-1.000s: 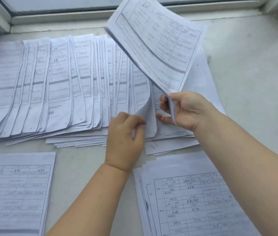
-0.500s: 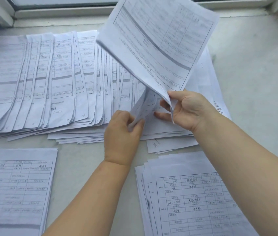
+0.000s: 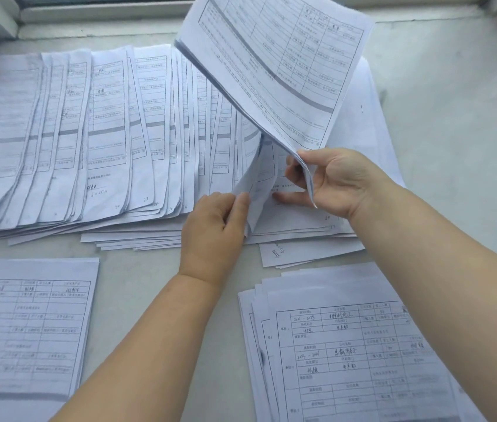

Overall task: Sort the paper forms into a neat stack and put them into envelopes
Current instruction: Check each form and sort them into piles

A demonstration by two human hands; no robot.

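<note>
Right now I have the right hand [image 3: 337,182] pinching the near corner of a raised bundle of forms [image 3: 274,68], thumb on top and fingers curled beneath, so the sheets stand tilted up and away from the fanned row of forms [image 3: 104,132] and leave the next page exposed. My left hand [image 3: 215,226] pinches the curling edge of that next sheet [image 3: 255,193], thumb against fingers — I judge it is peeling one page free to add to the bundle. The fan lies overlapped so each numbered corner shows, which suits picking in order. Two flatter piles wait nearer me, the left pile [image 3: 28,324] and the right pile [image 3: 357,351]; no envelopes are in sight. Everything rests on a pale ledge [image 3: 454,117] under a window frame [image 3: 104,10].
</note>
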